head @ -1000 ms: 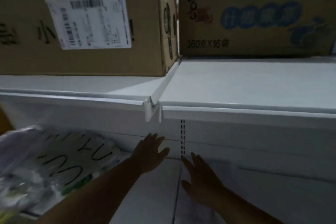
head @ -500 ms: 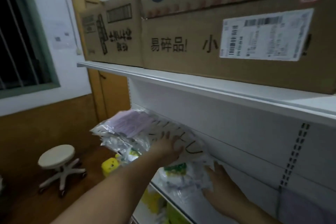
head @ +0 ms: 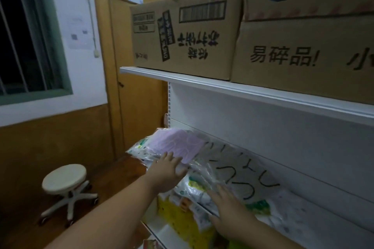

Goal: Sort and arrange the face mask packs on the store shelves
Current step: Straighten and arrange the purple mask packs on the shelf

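head view: left hand (head: 169,172) lies flat, fingers straight, pressing crinkly clear face mask packs (head: 204,157) at the white shelf's (head: 303,178) left end; right hand (head: 232,214), fingers extended, presses the glossy packs at the front edge.

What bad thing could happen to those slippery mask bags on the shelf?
The mask packs are piled loosely and stick out past the shelf's front edge, so some might slide off to the floor. The left hand and right hand only press flat on them, so the purple pack on top may slip away.
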A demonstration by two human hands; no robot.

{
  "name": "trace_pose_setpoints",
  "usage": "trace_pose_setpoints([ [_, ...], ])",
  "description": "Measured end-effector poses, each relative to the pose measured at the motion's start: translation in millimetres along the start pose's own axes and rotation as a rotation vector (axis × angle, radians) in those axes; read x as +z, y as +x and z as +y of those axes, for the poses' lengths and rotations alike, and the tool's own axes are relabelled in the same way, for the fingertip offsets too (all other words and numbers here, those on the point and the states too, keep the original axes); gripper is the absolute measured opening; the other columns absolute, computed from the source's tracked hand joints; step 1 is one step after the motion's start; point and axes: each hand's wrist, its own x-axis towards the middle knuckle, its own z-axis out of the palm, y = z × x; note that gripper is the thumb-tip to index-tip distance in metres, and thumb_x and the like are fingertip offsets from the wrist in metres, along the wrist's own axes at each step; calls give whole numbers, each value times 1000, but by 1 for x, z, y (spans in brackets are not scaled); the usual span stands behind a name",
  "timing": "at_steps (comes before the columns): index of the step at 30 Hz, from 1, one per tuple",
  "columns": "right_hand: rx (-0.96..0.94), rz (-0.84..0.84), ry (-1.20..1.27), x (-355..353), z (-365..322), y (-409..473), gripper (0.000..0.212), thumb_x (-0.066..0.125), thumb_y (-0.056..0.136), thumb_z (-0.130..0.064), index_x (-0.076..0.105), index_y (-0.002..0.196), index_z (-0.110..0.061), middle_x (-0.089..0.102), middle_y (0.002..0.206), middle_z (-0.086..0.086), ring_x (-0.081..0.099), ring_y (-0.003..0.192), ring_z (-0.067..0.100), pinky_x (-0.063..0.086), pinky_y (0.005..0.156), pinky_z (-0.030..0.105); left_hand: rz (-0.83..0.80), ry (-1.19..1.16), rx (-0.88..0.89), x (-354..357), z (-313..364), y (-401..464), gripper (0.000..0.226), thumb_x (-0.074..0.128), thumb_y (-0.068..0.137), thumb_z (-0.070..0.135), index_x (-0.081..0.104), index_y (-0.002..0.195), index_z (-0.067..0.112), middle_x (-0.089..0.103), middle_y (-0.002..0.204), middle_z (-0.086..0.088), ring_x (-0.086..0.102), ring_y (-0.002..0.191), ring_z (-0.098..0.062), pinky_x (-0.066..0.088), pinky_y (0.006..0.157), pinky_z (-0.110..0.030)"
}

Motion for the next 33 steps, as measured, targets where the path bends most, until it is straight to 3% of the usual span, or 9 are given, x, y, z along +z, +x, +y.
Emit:
trace_pose_setpoints([
  [4,-4,-5,2,11,-35,35,65,41,95,-41,11,152,-29,-4,161,0,-4,148,19,13,118,43,0,-30,-6,4,-37,2,60,29,97,58,19,151,34,8,162,-4,0,149,-24,8,118,-50],
  [15,-66,-43,152,39,-76,133,72,46,90,-43,11,151,-29,-10,161,2,-13,147,22,8,118,39,-46,2,-81,10,-127,56,61,27,99,54,14,153,29,3,162,-7,-5,149,-27,5,120,-48],
  [27,-43,178,152,22,-48,270,67,41,94,-43,14,152,-23,-3,161,7,-8,148,24,0,119,37,-51,-1,-139,-14,-185,186,66,26,93,66,16,151,36,4,162,2,-2,149,-20,3,118,-44],
  [29,20,184,100,16,-35,283,74,46,92,-50,12,152,-24,-3,161,8,-6,148,26,2,119,40,-42,-20,-87,-12,-184,200,65,27,94,64,17,151,34,4,162,2,-2,149,-19,4,118,-43],
  [33,170,44,-83,11,-1,292,114,50,72,-79,-2,153,-19,-11,159,15,-7,147,34,4,117,51,3,-115,55,-8,-179,225,60,37,97,53,24,151,28,14,161,2,5,149,-16,11,119,-42],
])
